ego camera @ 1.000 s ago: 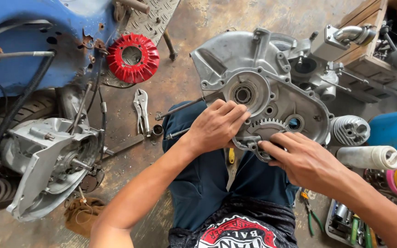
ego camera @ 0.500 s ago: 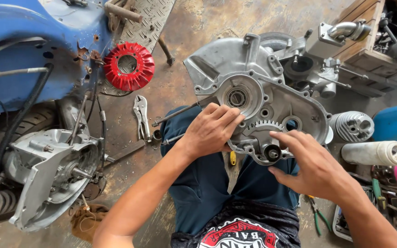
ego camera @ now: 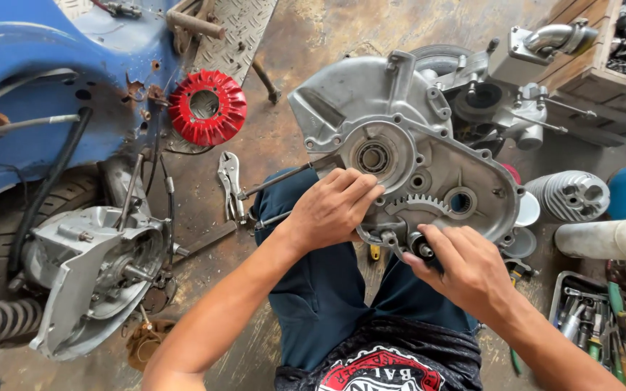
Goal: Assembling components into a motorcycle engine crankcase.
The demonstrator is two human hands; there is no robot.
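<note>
Left hand lies flat, fingers together, on the grey engine case that rests across the person's knees. Right hand pinches a small dark shaft end at the case's lower edge, beside the gear. Below is a stained concrete floor. A red fan wheel lies near the blue scooter body, locking pliers between them. The tool tray at the right is cut off.

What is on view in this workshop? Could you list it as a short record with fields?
Place: concrete floor of a workshop
Left hand: rests on the grey engine casing, near the toothed gear
Right hand: fingers at a small round part on the casing's lower edge
Nearby: red finned cover, locking pliers, blue scooter body, tool tray
</note>
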